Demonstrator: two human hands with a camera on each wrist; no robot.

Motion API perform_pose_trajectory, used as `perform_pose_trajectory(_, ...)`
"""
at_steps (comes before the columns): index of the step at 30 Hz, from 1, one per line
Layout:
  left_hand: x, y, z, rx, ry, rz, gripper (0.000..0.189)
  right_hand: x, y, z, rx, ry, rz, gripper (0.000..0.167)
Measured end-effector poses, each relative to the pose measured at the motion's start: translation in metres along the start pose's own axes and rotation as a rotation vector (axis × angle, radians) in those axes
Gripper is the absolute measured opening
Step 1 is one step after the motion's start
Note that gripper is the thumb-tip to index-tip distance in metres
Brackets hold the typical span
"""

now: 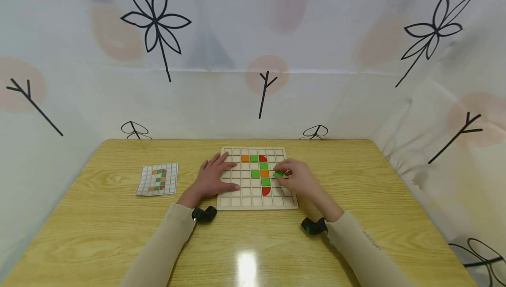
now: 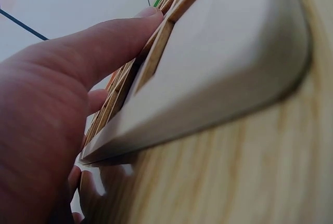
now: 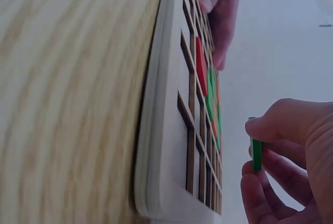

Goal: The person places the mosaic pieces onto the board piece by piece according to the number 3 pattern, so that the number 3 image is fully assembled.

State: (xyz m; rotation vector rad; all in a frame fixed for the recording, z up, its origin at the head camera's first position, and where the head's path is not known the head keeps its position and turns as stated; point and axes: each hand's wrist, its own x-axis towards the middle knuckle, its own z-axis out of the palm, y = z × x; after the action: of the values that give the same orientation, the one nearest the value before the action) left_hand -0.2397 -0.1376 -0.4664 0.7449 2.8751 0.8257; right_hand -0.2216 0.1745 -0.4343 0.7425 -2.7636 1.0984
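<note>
A pale wooden grid board (image 1: 245, 206) lies on the table. Set in its squares are several tiles: an orange tile (image 1: 245, 158), a green tile (image 1: 254, 158), a red rounded tile (image 1: 262, 158) and, lower down, another red rounded tile (image 1: 266, 191), with more green and orange between. My left hand (image 1: 209, 177) rests on the board's left side, fingers and thumb spread over its edge. Between thumb and fingers, my right hand (image 1: 298, 178) pinches a green square tile (image 3: 256, 155), raised above the board's right part.
To the left on the table (image 1: 99, 217) lies a paper card (image 1: 171, 182) printed with a similar grid of coloured squares. Each wrist wears a black camera, one at the left cuff (image 1: 204, 214). A patterned fabric backdrop (image 1: 221, 102) rises behind the table.
</note>
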Motion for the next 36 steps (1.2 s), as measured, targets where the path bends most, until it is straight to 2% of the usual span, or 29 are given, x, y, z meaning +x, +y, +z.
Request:
perform_pose_trajectory(11,0.000,0.000,-0.001,-0.015,0.012,0.011,0.075,0.002,-0.014,0.015,-0.016,-0.065,-0.020,0.021)
perform_pose_trajectory(19,-0.001,0.001,-0.001,-0.009,0.002,0.010,0.075,0.002,-0.021,0.023,-0.029,-0.139,0.007,0.020)
perform_pose_trajectory(24,-0.001,0.000,0.000,-0.006,0.003,0.010,0.075,0.000,-0.025,0.027,-0.033,-0.180,-0.027,0.019)
perform_pose_trajectory(36,-0.001,0.000,0.000,-0.011,0.009,0.002,0.075,0.000,-0.028,0.035,-0.014,-0.194,-0.132,0.017)
